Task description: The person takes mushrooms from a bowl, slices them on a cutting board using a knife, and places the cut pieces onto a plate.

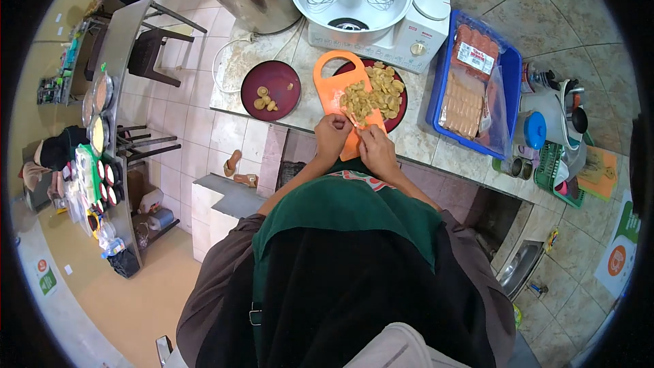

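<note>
An orange cutting board lies tilted across the counter, its handle hole at the far end. Sliced mushrooms are heaped on its right side. Beside it, partly under the board, a dark red plate carries more mushroom slices. Another dark red plate to the left bears several whole mushrooms. My left hand is closed at the board's near left edge, its fingertips pinched together. My right hand is closed over the board's near right part. Whatever either hand pinches is too small to make out.
A white stand mixer with a bowl and whisks stands behind the plates, beside a steel container. On the right, a blue tray holds packs of sausages and meat. Farther right are a green dish rack and a sink.
</note>
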A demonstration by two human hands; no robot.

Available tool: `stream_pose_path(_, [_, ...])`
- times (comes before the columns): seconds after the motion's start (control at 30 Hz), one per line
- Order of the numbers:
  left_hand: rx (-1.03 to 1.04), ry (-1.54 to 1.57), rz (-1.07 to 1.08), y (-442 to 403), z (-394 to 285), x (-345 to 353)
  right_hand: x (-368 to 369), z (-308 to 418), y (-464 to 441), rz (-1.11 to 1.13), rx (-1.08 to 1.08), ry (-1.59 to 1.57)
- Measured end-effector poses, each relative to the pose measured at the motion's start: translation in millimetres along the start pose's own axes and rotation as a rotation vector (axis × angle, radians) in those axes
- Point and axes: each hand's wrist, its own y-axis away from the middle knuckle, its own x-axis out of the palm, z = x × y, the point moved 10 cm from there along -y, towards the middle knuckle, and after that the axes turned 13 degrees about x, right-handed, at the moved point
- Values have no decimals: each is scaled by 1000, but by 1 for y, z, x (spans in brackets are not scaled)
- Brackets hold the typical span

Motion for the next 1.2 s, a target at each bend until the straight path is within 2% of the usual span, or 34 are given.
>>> stream_pose_path(0.33, [-23,26,16,1,2,2,18,-6,-5,23,60,-2])
stream_pose_path(0.47, [103,7,40,-11,-10,-5,-1,-25,23,15,88,-99])
stream_pose_path(0.53, [146,-8,73,-24,-44,-22,-18,-19,20,-10,109,-151])
stream_pose_path(0.57, [185,-55,48,-33,-59,-41,-23,-10,13,-14,111,-156])
stream_pose_path(0.63, [420,-328,-161,-55,-76,-93,-9,-1,3,11,49,-135])
stream_pose_path(0.7, [225,-576,-154,-78,-63,-135,6,6,-10,23,-13,-72])
stream_pose_path(0.77, [58,-1054,63,-94,-1,-153,12,-5,-14,5,37,-45])
stream_pose_path(0.87, [-62,-1222,345,-111,40,-146,5,-12,-17,-60,55,-60])
stream_pose_path(0.9, [5,-1309,457,-114,50,-135,2,-13,-17,-88,57,-71])
stream_pose_path(0.97, [118,-1351,461,-122,65,-123,1,-13,-15,-69,82,-79])
stream_pose_path(1.0, [175,-1369,462,-123,57,-118,1,-14,-14,-58,93,-80])
stream_pose_path(1.1, [162,-1151,526,-121,44,-118,4,-17,-11,12,156,-114])
stream_pose_path(1.2, [122,-648,387,-124,22,-130,0,-25,-5,-19,194,-166])
